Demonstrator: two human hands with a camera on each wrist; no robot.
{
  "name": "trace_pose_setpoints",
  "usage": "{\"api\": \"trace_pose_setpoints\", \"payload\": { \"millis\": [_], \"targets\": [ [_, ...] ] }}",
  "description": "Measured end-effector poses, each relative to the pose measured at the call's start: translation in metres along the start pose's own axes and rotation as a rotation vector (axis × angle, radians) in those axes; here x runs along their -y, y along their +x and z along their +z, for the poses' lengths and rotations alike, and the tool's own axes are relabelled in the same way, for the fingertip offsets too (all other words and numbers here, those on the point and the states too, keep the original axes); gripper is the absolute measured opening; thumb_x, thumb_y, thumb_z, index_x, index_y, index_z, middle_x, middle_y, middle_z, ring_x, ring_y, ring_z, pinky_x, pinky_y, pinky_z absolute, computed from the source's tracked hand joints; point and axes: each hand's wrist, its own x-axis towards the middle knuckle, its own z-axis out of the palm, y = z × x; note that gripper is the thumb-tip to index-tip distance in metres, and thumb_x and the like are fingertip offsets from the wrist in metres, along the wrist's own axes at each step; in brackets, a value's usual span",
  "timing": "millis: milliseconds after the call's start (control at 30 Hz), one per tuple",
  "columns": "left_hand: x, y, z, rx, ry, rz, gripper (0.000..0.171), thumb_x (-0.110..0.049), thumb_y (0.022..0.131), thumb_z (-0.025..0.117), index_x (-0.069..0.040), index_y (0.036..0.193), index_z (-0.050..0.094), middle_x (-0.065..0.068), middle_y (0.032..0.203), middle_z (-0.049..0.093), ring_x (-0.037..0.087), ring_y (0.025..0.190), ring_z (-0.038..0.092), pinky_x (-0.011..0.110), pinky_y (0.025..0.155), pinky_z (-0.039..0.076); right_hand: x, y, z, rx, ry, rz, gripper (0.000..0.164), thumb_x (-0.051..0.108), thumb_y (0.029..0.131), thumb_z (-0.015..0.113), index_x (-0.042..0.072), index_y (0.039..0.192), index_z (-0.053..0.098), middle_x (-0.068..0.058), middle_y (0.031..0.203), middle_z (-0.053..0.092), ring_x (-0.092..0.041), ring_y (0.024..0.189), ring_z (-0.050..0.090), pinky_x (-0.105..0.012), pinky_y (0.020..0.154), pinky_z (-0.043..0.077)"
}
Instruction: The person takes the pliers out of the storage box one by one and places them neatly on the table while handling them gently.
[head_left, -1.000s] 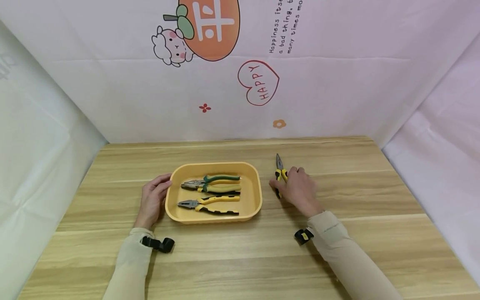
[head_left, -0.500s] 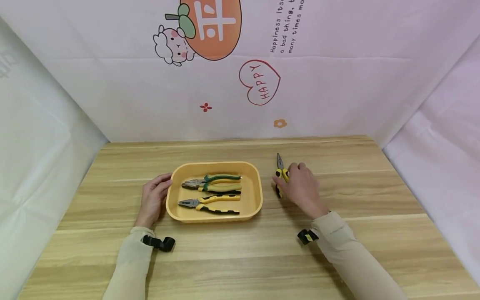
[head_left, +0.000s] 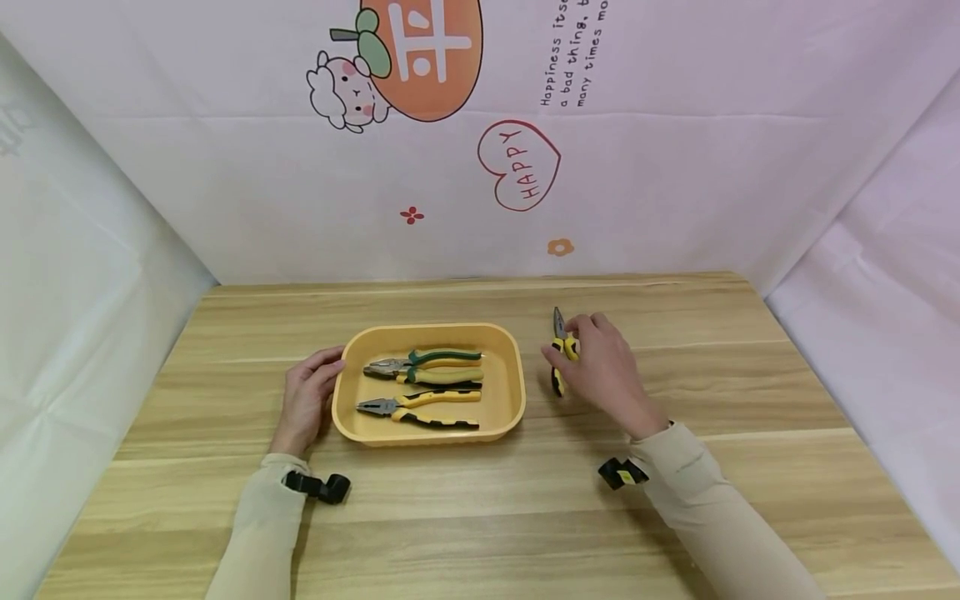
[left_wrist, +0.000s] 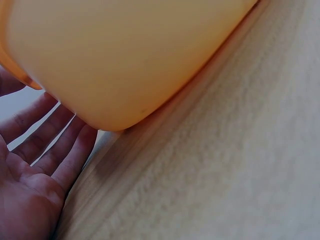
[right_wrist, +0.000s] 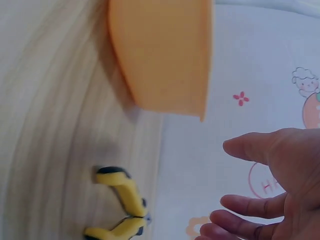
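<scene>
My left hand [head_left: 306,400] lies along the left end of the yellow tray [head_left: 517,408], its extended fingers touching the outer wall, as the left wrist view shows. Right of the tray, a pair of long-nose pliers [head_left: 558,323] with yellow and black handles rests on the table, nose pointing away. My right hand [head_left: 603,367] hovers over these pliers and hides part of one handle. In the right wrist view, thumb and fingers are spread, with a gap between them and the pliers [right_wrist: 127,195].
Inside the tray lie green-and-yellow combination pliers [head_left: 442,358] and yellow-and-black combination pliers [head_left: 435,408], noses to the left. White printed sheeting [head_left: 637,183] stands behind the wooden table [head_left: 480,517] and along both sides.
My right hand has risen slightly off the long-nose pliers, and its wrist has shifted a little to the right. The pliers, tray and left hand keep their places.
</scene>
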Motion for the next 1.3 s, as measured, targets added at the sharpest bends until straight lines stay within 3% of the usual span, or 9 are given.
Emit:
{"api": "trace_pose_setpoints", "payload": {
  "millis": [900, 1300],
  "targets": [
    [-0.001, -0.001, 0.000, -0.004, 0.023, 0.001, 0.036, 0.002, 0.101, 0.053, 0.026, 0.129, 0.051, -0.004, 0.102, 0.072, 0.009, 0.096, 0.068, 0.021, 0.082, 0.058, 0.041, -0.005, -0.020, -0.008, 0.180, -0.190, 0.049, 0.029, 0.088, 0.080, -0.002, 0.122, 0.064, -0.015, 0.114, 0.061, -0.033, 0.101, 0.061, -0.046, 0.086, 0.052],
    [-0.001, 0.000, 0.000, -0.004, 0.022, 0.000, 0.037, 0.001, 0.101, 0.054, 0.025, 0.129, 0.051, -0.004, 0.102, 0.072, 0.009, 0.095, 0.069, 0.021, 0.082, 0.058, 0.055, -0.005, -0.015, 0.109, 0.320, -0.194, 0.051, 0.027, 0.086, 0.083, 0.000, 0.125, 0.064, -0.014, 0.118, 0.059, -0.031, 0.109, 0.057, -0.047, 0.090, 0.055]
  ]
}}
